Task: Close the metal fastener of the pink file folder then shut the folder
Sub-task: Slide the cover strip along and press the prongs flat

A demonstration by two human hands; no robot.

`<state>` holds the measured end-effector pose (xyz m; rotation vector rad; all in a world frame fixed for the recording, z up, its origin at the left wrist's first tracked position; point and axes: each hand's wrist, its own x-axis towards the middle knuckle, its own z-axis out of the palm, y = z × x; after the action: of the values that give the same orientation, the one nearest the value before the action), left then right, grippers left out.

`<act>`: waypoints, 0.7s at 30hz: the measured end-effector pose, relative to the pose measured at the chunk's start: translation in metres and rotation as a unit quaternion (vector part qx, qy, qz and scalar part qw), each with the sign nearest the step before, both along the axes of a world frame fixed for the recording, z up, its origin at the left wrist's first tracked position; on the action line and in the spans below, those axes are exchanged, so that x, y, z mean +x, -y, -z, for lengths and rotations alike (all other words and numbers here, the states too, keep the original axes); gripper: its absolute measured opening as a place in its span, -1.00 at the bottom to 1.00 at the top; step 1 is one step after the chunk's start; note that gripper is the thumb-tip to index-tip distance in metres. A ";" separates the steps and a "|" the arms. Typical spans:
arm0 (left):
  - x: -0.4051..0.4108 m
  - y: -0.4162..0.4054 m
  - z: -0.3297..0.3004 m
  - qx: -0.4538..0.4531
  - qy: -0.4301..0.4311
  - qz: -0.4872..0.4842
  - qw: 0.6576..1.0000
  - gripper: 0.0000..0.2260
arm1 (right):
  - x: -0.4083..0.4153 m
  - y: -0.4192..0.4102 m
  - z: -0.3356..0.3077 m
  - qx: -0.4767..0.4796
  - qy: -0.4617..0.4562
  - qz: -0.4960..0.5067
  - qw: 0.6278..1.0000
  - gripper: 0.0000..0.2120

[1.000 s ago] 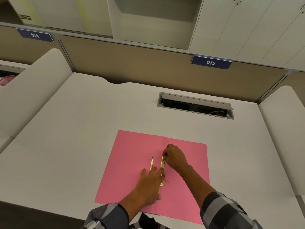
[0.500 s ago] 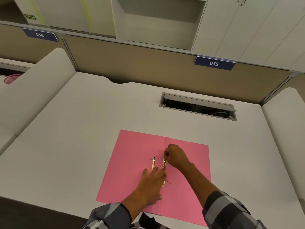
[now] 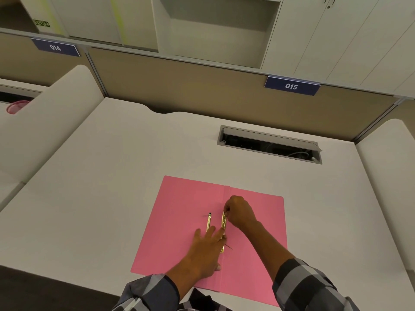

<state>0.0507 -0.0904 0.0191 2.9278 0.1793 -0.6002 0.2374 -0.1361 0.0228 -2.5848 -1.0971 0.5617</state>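
Observation:
The pink file folder (image 3: 177,221) lies open and flat near the front edge of the white desk. Along its centre fold sits the gold metal fastener (image 3: 223,222), with a second gold strip (image 3: 208,223) lying just left of it. My left hand (image 3: 205,250) rests flat on the folder, fingers spread over the lower ends of both strips. My right hand (image 3: 239,212) pinches the upper end of the fastener with its fingertips. The lower part of the fastener is hidden under my left fingers.
An open cable hatch (image 3: 269,144) is sunk into the white desk (image 3: 112,176) behind the folder. Padded dividers stand at the left (image 3: 45,122) and right (image 3: 386,167). A tan partition carries a 015 label (image 3: 291,86). A pink basket (image 3: 16,106) shows at far left.
Both hands have stayed on the fastener with only small finger shifts. The view has drifted slightly, so the folder appears a little further right.

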 end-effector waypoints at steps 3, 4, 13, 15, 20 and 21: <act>0.000 0.000 0.000 0.003 -0.003 0.001 1.000 -0.21 | 0.001 -0.001 0.000 -0.003 0.010 -0.033 0.999 -0.88; 0.000 0.000 0.001 0.004 -0.004 0.001 1.000 -0.21 | 0.002 -0.002 -0.001 -0.005 0.013 -0.046 0.999 -0.87; 0.001 0.001 0.002 0.003 -0.006 -0.002 1.000 -0.21 | 0.011 -0.006 -0.008 -0.020 0.036 -0.166 0.985 -0.86; 0.001 0.000 0.002 0.000 -0.003 -0.003 1.000 -0.21 | 0.014 -0.004 -0.009 -0.014 0.038 -0.177 0.983 -0.86; 0.000 0.000 0.003 0.001 -0.002 -0.003 1.000 -0.20 | 0.018 0.001 -0.007 0.011 0.039 -0.168 0.985 -0.87; 0.000 0.000 0.003 0.000 -0.003 -0.003 1.000 -0.21 | 0.018 0.001 -0.007 0.014 0.038 -0.164 0.986 -0.87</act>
<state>0.0504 -0.0904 0.0162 2.9250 0.1886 -0.6080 0.2554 -0.1374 0.0296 -2.4324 -1.5606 0.5157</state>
